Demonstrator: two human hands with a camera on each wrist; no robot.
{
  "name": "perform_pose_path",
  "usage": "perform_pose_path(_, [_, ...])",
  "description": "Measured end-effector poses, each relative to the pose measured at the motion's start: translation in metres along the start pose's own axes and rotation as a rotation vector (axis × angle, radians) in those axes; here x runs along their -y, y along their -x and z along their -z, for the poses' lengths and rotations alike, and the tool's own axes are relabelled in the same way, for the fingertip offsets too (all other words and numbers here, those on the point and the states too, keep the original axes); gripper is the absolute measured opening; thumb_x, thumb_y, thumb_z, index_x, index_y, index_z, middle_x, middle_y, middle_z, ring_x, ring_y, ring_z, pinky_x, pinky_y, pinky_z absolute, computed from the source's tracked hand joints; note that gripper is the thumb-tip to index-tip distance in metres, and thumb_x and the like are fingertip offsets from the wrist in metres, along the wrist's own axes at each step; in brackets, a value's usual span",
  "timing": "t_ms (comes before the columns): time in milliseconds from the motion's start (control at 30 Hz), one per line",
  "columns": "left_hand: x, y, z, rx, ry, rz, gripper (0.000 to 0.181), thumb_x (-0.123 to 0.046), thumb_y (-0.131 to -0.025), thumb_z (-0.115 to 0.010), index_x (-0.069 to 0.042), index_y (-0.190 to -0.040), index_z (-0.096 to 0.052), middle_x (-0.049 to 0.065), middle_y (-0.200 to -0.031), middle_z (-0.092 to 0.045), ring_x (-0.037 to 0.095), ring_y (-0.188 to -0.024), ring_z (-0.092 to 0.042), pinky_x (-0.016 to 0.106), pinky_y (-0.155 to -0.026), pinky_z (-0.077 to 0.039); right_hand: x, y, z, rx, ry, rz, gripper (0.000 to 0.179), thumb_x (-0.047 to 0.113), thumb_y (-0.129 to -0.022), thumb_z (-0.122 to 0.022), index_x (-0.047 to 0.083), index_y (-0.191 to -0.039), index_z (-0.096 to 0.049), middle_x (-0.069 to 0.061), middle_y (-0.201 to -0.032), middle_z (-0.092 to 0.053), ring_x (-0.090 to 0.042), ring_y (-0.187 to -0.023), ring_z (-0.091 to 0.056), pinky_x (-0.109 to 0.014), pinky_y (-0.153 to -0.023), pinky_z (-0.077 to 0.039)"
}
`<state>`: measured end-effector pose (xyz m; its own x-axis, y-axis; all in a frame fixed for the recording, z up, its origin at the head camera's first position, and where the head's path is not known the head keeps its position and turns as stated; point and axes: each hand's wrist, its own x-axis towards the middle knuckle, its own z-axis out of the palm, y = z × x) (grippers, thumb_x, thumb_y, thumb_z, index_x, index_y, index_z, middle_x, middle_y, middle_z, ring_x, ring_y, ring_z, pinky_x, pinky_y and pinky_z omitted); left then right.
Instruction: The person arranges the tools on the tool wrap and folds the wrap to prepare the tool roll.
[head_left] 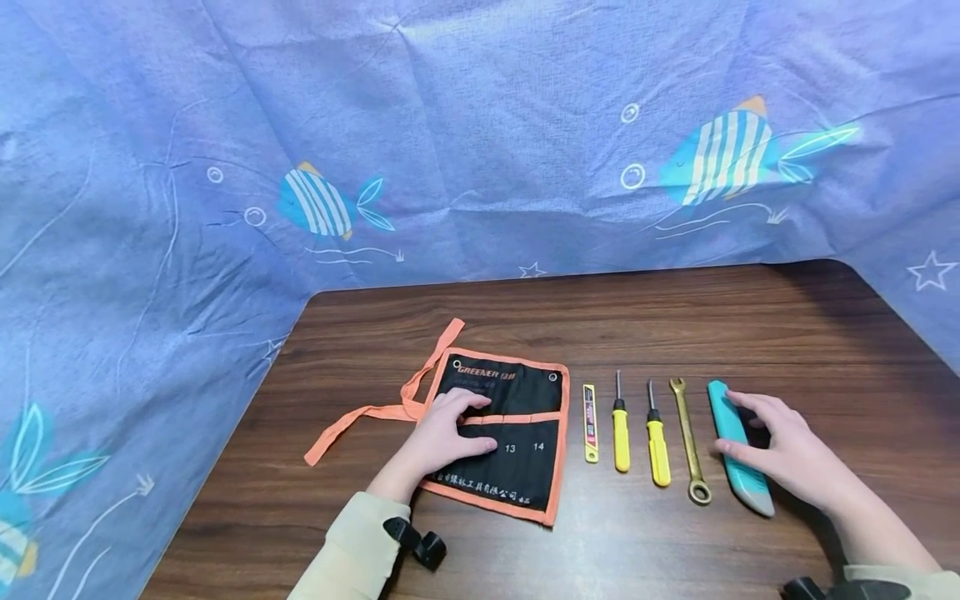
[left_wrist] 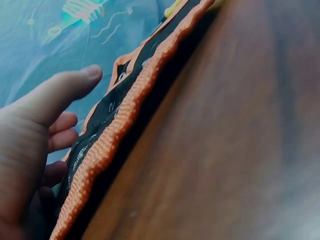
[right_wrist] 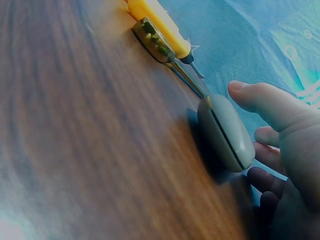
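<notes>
Across the wood table (head_left: 600, 333), a black pouch (head_left: 536, 471) with orange trim lies flat, left of a row of 5 things. Over the pouch's left half is the left hand (head_left: 442, 437), its grip wide, thumb and index finger apart with nothing pinched between them; whether it touches the cloth, I cannot tell. The numerals 13 and 14 show on the pouch's lower pockets, 2 eyelets sit near its top corners, and an orange strap (head_left: 382, 412) trails from its left side in 2 ends.

Rightward from the pouch come a narrow strip (head_left: 590, 422), 2 yellow screwdrivers (head_left: 621, 437) with their tips pointing away from the person, a brass-coloured wrench (head_left: 688, 437) with its ring end nearer, and a teal tool (head_left: 729, 425) with a grey end. At the teal tool is the right hand (head_left: 787, 454), its grip also wide: from the head view, the thumb crosses the tool's middle and the index finger reaches its right edge, though contact cannot be told.

Behind the table hangs a blue curtain (head_left: 487, 125) printed with striped fish. Pale sleeves (head_left: 352, 546) cover the forearms.
</notes>
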<state>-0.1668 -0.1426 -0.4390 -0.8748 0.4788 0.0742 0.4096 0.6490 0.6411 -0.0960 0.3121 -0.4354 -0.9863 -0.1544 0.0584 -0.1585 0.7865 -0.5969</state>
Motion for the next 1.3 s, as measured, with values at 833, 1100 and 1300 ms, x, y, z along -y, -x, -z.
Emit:
perform_pose_path(833, [0.011, -0.005, 0.012, 0.029, 0.043, -0.064, 0.052, -0.038, -0.075, -0.077, -0.019, -0.121, -0.062, -0.008, -0.118, -0.053, 0.012, -0.091, -0.048, 0.035, -0.078, -0.043, 0.003, 0.002, 0.0, -0.006, -0.006, -0.014, 0.073, 0.035, -0.085, -0.068, -0.006, -0.137, -0.037, -0.027, -0.128, -0.04, -0.04, -0.104, -0.043, -0.057, -0.077, -0.034])
perform_pose_path(1100, [-0.01, 0.005, -0.001, -0.131, 0.06, 0.013, 0.035, -0.03, -0.075, -0.079, -0.017, -0.105, -0.066, -0.01, -0.102, -0.056, 0.008, -0.091, -0.052, 0.032, -0.079, -0.044, 0.001, 0.004, 0.001, -0.013, -0.013, -0.02, 0.073, 0.034, -0.085, -0.069, -0.006, -0.137, -0.037, -0.027, -0.128, -0.04, -0.04, -0.105, -0.043, -0.057, -0.077, -0.035])
perform_pose_path(1300, [-0.014, 0.011, -0.008, -0.171, 0.041, 0.068, 0.031, -0.033, -0.075, -0.078, -0.018, -0.099, -0.065, -0.009, -0.1, -0.056, 0.009, -0.088, -0.051, 0.031, -0.077, -0.045, 0.001, 0.003, 0.001, -0.017, -0.012, -0.014, 0.073, 0.034, -0.085, -0.069, -0.007, -0.136, -0.037, -0.027, -0.127, -0.04, -0.041, -0.105, -0.043, -0.056, -0.077, -0.035])
